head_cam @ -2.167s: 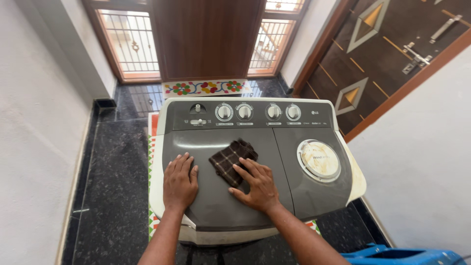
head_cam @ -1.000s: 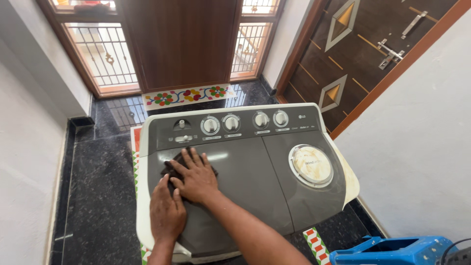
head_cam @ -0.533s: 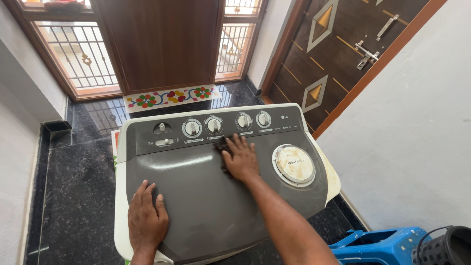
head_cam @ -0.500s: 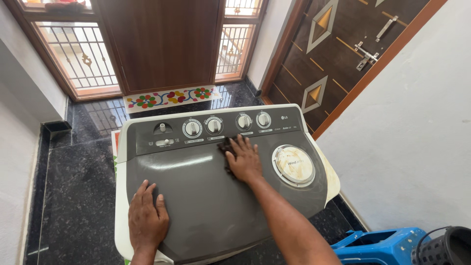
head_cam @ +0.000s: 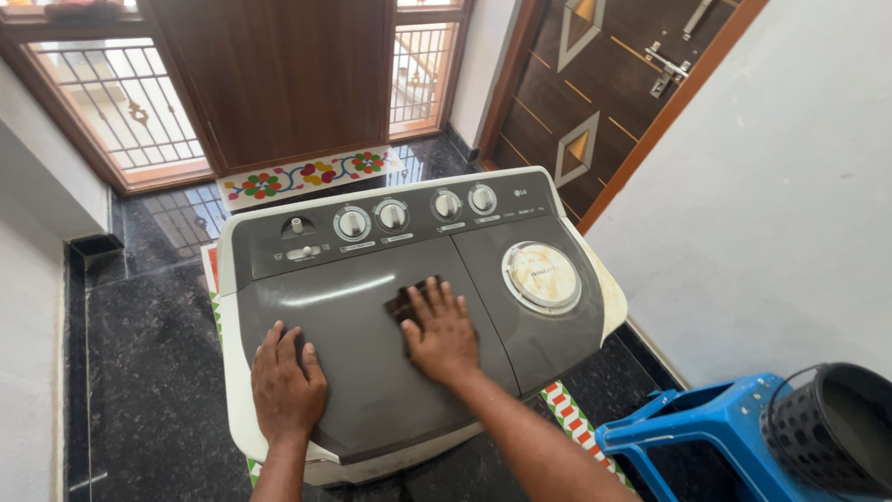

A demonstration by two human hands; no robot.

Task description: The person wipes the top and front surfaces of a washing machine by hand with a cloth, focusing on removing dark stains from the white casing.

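right hand [head_cam: 442, 333] flat, fingers spread, on dark cloth [head_cam: 406, 303]; left hand [head_cam: 286, 383] splayed on washing machine lid [head_cam: 358, 372]

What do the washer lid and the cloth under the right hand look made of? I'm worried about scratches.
The washer lid looks like smooth grey plastic with a semi-gloss finish: a streak of window light reflects across it. The cloth looks like soft woven fabric, dark brown with a faint check, crumpled under the right hand. Only a small part of it shows, so the weave is a guess.

Four knobs [head_cam: 352, 223], one cloth [head_cam: 406, 303], one stool [head_cam: 692, 429].
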